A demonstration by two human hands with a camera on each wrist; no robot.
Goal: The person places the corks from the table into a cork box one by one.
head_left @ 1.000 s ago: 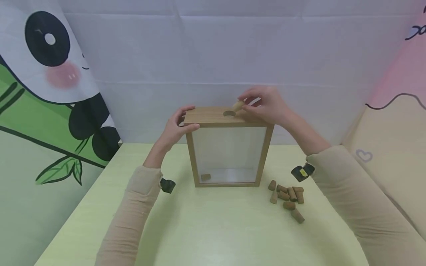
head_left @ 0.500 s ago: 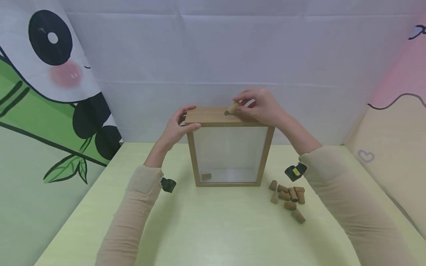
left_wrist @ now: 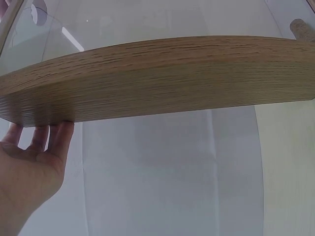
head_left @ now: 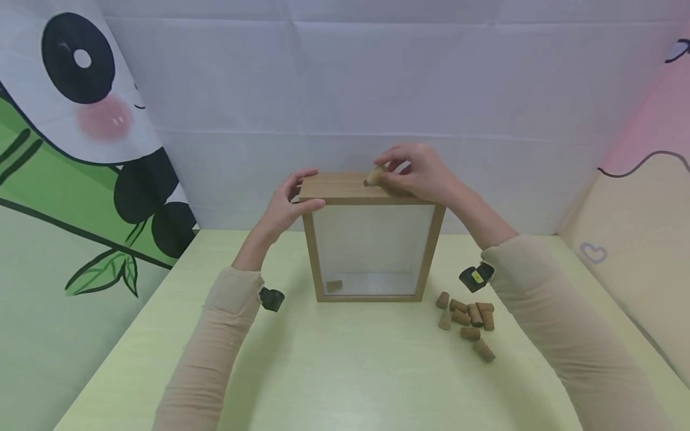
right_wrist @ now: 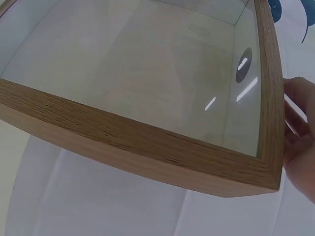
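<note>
A wooden box (head_left: 372, 193) with a glass front stands upright on the table. My left hand (head_left: 291, 200) grips its top left corner, thumb on the front edge. My right hand (head_left: 393, 170) pinches a cork (head_left: 374, 176) and holds it at the round hole in the box's top. One cork (head_left: 334, 286) lies inside the box at the bottom left. The left wrist view shows the box's wooden side (left_wrist: 157, 78), my left hand (left_wrist: 29, 167) against it and the cork (left_wrist: 302, 29) at the far end. In the right wrist view my right hand (right_wrist: 298, 137) sits beside the box frame (right_wrist: 123, 142).
Several loose corks (head_left: 466, 320) lie on the light green table (head_left: 345, 371) to the right of the box. A white backdrop hangs close behind the box, a panda banner (head_left: 81, 149) stands at the left and a pink panel (head_left: 647, 197) at the right.
My right hand has carried the cork a little left and down, from beside the hole onto it, so the hole is now covered. The left hand has kept its hold.
</note>
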